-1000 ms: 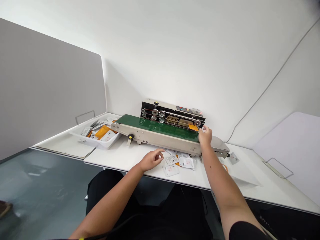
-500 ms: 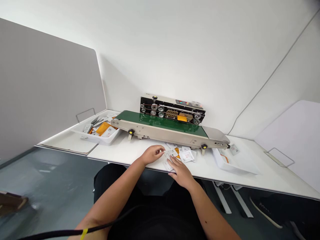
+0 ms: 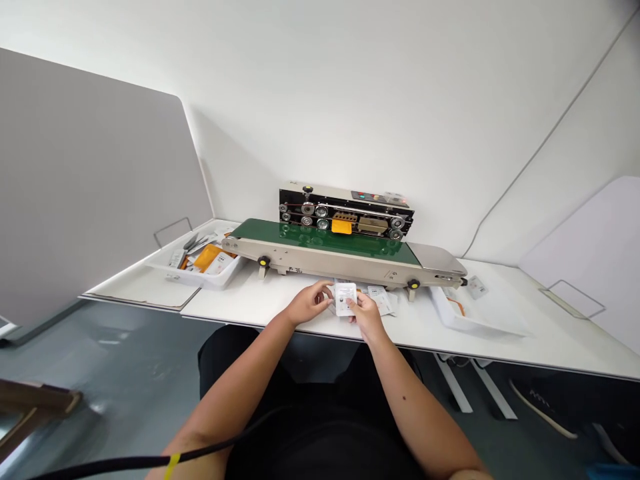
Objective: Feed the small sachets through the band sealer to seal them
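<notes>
A small white printed packet (image 3: 345,293) is held up in front of the conveyor by my right hand (image 3: 369,317), with the thumb across its face. My left hand (image 3: 309,303) is just left of the packet, its fingers curved and its thumb and forefinger apart. Whether a fingertip touches the packet's edge I cannot tell. Behind my right hand lies a loose pile of white packets (image 3: 384,303), partly hidden by that hand. On the green conveyor belt (image 3: 260,230) of the sealing machine (image 3: 373,200), an orange packet (image 3: 342,227) stands against the rollers and heating blocks.
A white bin (image 3: 215,280) of white and orange packets stands at the belt's left end. Another white bin (image 3: 465,323) at the right holds a few packets. Grey partitions (image 3: 100,173) flank the white table (image 3: 265,307). A black cable (image 3: 125,465) crosses my left forearm.
My right hand has lifted a white packet from the table and turned it upright. My left hand stays close beside it. The orange packet has travelled left along the sealing machine.
</notes>
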`<state>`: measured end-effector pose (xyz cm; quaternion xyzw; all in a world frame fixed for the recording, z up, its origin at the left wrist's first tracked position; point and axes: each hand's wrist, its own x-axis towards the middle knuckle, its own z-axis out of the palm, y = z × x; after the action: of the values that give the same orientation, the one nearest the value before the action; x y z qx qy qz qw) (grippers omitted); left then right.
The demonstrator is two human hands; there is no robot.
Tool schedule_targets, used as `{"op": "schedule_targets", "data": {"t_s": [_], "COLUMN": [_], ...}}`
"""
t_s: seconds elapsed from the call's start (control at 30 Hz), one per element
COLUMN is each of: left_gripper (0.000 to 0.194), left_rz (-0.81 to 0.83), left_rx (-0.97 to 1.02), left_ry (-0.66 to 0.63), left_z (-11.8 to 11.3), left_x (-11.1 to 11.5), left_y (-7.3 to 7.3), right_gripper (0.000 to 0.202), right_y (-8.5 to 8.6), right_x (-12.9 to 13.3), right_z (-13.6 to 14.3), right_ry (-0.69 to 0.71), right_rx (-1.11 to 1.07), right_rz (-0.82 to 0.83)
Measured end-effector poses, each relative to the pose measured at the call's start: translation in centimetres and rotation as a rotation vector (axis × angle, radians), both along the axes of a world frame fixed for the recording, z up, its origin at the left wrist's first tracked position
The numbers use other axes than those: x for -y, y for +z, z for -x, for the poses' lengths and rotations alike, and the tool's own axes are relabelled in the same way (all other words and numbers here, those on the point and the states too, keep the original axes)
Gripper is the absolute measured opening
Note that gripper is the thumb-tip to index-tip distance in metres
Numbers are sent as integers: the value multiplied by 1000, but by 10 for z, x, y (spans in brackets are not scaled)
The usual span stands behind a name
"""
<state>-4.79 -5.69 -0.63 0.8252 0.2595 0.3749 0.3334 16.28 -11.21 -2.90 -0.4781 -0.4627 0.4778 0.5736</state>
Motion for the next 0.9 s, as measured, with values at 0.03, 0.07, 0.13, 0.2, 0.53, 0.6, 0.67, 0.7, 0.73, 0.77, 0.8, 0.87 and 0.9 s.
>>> {"op": "schedule_targets", "data": {"t_s": [0.03, 0.07, 0.13, 0.2, 0.53, 0.6, 0.67, 0.7, 0.73, 0.77, 0.8, 0.87, 0.9], "left_gripper": [54, 59, 65, 67, 30, 27, 25, 23, 23, 23, 24, 29, 32], "left_rz": [18, 32, 52, 62, 53, 53, 10, -29, -74, -117, -151, -173, -165], "left_rx": [21, 36, 37, 20, 154, 249, 262, 235, 198, 159, 123, 66, 49], "left_ry": [-29, -53, -79, -72, 164, 222, 222, 203, 177, 149, 121, 80, 67], "left_z": [1, 1, 1, 0, 2, 2, 2, 1, 0, -1, -2, -3, -3], "left_x": [0, 0, -2, -3, 2, 1, -1, -2, -3, -3, -2, -1, -1], "left_y": [0, -1, -3, -4, -4, -6, -9, -10, -10, -10, -10, -9, -8], "right_gripper": [52, 52, 50, 48, 50, 56, 63, 66, 67, 67, 66, 62, 60], "right_y": [-1, -1, -4, -5, -6, -7, -5, -4, -3, -2, -1, 1, 2], "right_x": [-2, -4, -6, -6, 12, 14, 14, 13, 11, 10, 7, 4, 2], "right_z": [0, -2, -5, -8, -3, -1, 1, 2, 4, 5, 7, 8, 6], "right_ry": [52, 100, 169, 213, -155, -155, -67, -32, -13, -11, -24, -65, -85], "right_rx": [13, 28, 45, 44, 298, 263, 194, 150, 105, 64, 31, -2, -4], "right_rz": [30, 66, 132, 144, -282, -257, -213, -196, -183, -172, -163, -153, -157]}}
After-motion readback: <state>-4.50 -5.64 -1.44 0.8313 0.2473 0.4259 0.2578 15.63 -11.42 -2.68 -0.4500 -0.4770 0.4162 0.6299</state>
